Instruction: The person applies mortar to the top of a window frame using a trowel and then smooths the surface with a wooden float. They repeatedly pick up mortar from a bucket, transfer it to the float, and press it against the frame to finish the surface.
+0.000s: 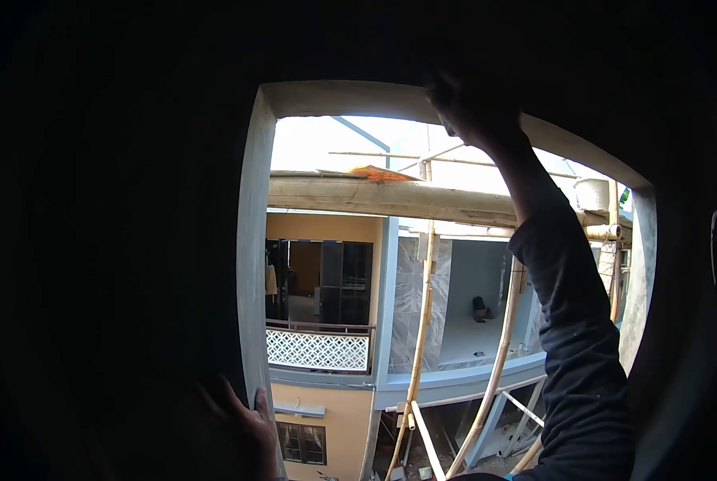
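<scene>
A bare window opening with a pale plastered frame [252, 240] stands in front of me, the wall around it almost black. My right hand [474, 108] is raised to the top edge of the opening, its dark-sleeved arm crossing the right side of the view. Its fingers look closed, but deep shadow hides what they hold, if anything. Low on the left, my left hand [250, 425] rests at the edge of the left side of the frame, thumb and fingers apart. Part of that hand is lost in the dark.
Bamboo scaffolding poles [422, 321] stand just outside, with a thick horizontal beam [374, 192] across the upper opening. An orange sheet [378, 172] lies on it; a white bucket [592, 195] is at right. Beyond is a building with a white lattice balcony railing [318, 350].
</scene>
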### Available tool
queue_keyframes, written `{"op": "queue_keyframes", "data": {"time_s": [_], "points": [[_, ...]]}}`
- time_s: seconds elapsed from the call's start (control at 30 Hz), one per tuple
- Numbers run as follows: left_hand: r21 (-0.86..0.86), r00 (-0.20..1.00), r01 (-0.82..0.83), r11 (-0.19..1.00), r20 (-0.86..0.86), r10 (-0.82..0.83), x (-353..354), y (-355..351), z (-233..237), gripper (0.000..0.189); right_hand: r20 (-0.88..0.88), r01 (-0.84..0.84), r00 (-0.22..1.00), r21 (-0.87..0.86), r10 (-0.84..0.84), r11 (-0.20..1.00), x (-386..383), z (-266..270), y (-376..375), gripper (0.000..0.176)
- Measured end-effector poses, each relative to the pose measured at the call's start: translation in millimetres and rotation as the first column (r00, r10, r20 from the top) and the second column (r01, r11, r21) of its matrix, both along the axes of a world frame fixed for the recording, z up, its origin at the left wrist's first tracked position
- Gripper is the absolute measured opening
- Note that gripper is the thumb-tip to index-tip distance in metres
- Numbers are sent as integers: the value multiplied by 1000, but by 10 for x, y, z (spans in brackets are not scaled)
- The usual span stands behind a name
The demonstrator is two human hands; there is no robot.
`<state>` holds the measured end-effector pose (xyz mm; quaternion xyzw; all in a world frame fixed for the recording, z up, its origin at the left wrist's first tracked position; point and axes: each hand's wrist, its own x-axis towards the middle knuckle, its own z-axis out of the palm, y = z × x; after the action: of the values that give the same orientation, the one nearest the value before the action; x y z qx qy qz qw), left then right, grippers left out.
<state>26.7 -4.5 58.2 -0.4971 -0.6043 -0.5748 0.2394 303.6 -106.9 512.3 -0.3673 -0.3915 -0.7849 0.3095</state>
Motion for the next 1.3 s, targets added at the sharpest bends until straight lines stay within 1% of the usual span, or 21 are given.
{"op": "queue_keyframes", "data": {"time_s": [0.07, 0.13, 0.17, 0.2, 0.27, 0.33, 0.4, 0.47, 0.53, 0.6, 0.63, 0.73, 0.8, 0.83, 0.9, 0.93, 1.0, 1.13, 1.2, 1.27, 1.3], "points": [[3, 1000, -7, 1000, -4, 7, -9, 10, -13, 84, -452, -74, 890, -267, -57, 961, 218, -184, -636, 53], [-14, 1000, 13, 1000, -6, -13, -13, 44, -36, 83, -351, 194, 918, -12, -186, 981, 884, -121, -798, 50], [-11, 1000, 12, 1000, -1, -12, -22, 12, -10, 83, -346, 192, 920, -8, -183, 981, 1166, -92, -879, 50], [-8, 999, 25, 1000, -34, -25, -33, -55, 28, 80, -298, 161, 943, 31, -145, 986, 1396, -53, -928, 50], [-18, 999, 18, 1000, -48, -19, -77, -110, 63, 76, -227, 105, 970, 56, -90, 993, 1228, -8, -860, 50], [-9, 994, 91, 996, -62, -91, -95, -68, 38, 74, -305, -169, 945, -144, 119, 975, 555, -126, -780, 49], [5, 995, 93, 996, -36, -93, -85, 37, -23, 74, 1, -88, 996, -150, 89, 985, 67, 10, -466, 48], [-14, 988, 154, 988, -8, -154, -86, 54, -28, 80, 382, -107, 913, -118, 145, 987, -535, 124, -108, 46], [-15, 991, 134, 991, -3, -134, -108, 16, -3, 80, 509, -150, 813, -286, 282, 947, -1134, 361, 345, 56], [24, 991, 129, 991, -34, -128, -110, 70, -40, 80, 710, -157, 704, 150, 4, 976, -1760, 100, 368, 29], [8, 994, 107, 994, -16, -107, -89, 78, -47, 81, 712, -168, 702, 143, 16, 975, -1930, 75, 484, 29], [56, 989, 145, 988, 7, -146, -84, 113, -75, 81, 329, -200, 925, 4, 188, 980, -2109, 203, 1014, 44], [62, 991, 135, 989, 0, -135, -71, 87, -49, 81, 2, -241, 971, -60, 241, 969, -1961, 289, 1174, 54], [63, 993, 119, 991, 10, -120, -62, 83, -43, 81, -11, -232, 973, -55, 232, 971, -1893, 227, 998, 54], [59, 995, 105, 993, -9, -104, -65, 108, -63, 82, -262, -109, 964, -279, 33, 954, -1674, 111, 592, 53], [56, 997, 77, 995, -16, -76, -64, 126, -72, 82, -270, -103, 962, -273, 27, 956, -1489, 99, 546, 53], [103, 998, 58, 993, -32, -55, -46, 135, -58, 81, -148, 53, 987, -40, -58, 998, -1080, 87, 442, 49], [64, 1000, 23, 998, -21, -22, -49, 7, 24, 81, -157, -75, 986, -116, 56, 990, -384, 54, 53, 46], [57, 1000, 16, 998, -6, -16, -55, -11, 13, 84, -269, -111, 961, -175, 61, 978, -189, -51, -288, 45], [66, 996, 85, 994, 5, -86, -64, 68, -36, 82, -162, 6, 987, -56, -16, 998, 504, 89, -395, 43], [66, 996, 93, 994, 3, -93, -67, 57, -29, 79, -403, -71, 915, -119, 17, 990, 648, 26, -535, 43]]}}
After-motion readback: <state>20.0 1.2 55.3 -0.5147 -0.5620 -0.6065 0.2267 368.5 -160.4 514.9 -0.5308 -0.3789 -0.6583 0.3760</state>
